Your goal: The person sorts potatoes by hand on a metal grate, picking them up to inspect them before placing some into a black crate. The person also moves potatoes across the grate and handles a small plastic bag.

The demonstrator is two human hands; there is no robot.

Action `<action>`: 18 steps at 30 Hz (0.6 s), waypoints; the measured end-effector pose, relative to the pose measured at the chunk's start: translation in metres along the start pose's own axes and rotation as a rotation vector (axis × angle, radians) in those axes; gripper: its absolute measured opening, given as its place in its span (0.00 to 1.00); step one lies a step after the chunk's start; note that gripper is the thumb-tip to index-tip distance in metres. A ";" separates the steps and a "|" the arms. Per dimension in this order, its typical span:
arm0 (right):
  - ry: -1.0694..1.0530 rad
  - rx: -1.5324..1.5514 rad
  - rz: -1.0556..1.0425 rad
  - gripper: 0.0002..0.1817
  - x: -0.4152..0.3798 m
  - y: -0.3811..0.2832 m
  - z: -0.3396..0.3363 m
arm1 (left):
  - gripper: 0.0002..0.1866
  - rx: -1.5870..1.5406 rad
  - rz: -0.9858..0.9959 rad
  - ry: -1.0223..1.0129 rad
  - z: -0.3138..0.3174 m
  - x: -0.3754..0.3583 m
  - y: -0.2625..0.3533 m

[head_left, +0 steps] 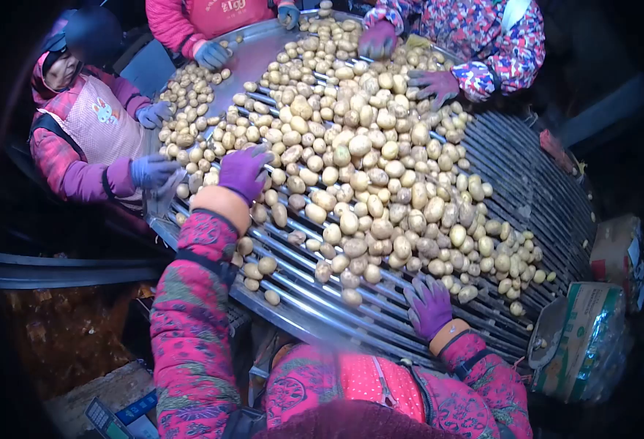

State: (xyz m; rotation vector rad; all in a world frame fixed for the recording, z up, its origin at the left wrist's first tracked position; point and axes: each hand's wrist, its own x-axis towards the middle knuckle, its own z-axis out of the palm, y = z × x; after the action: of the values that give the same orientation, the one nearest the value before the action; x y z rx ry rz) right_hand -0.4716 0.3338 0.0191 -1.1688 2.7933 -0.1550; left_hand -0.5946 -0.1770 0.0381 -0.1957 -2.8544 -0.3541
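A broad heap of potatoes (380, 168) lies across a sorting table of dark metal bars (292, 271). My left hand (243, 173), in a purple glove, is over the potatoes on the left side, its fingers stretched out to the right. I see no potato gripped in it. At the near edge of the heap, my right hand (429, 304), also in a purple glove, lies on the bars with fingers apart and nothing held. Small potatoes are just beyond its fingertips.
Co-workers' gloved hands reach in at the far side, including a purple glove (435, 85) and a blue glove (212, 55). At left, a person in a pink apron (91, 113) stands by the table. Cardboard boxes (581, 340) are at right.
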 end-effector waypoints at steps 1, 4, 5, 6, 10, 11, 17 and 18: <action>-0.006 0.009 -0.003 0.31 0.001 -0.001 -0.001 | 0.20 0.135 0.094 0.135 0.024 0.010 -0.011; -0.003 0.012 -0.018 0.30 0.003 0.000 -0.003 | 0.18 0.303 -0.181 -0.258 0.052 0.029 -0.001; -0.007 0.020 -0.018 0.31 0.003 0.001 -0.002 | 0.15 0.308 -0.303 -0.313 0.053 0.034 0.003; -0.003 0.018 -0.022 0.31 0.003 0.001 -0.001 | 0.15 0.300 -0.359 -0.377 0.055 0.042 -0.001; -0.027 -0.013 -0.003 0.29 0.003 0.001 -0.002 | 0.15 0.253 -0.447 -0.478 0.058 0.048 -0.008; -0.016 -0.016 -0.013 0.29 0.005 0.001 -0.004 | 0.15 0.252 -0.456 -0.485 0.057 0.048 -0.007; -0.017 -0.006 0.000 0.29 0.002 0.000 -0.003 | 0.16 0.143 -0.498 -0.433 0.045 0.039 0.012; -0.018 -0.005 -0.002 0.29 0.001 0.002 -0.002 | 0.23 0.025 -0.502 -0.380 0.040 0.031 0.012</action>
State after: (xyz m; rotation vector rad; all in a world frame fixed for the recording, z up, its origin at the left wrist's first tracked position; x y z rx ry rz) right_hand -0.4738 0.3342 0.0204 -1.1676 2.7785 -0.1373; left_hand -0.6322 -0.1522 0.0115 0.5240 -3.2548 -0.4101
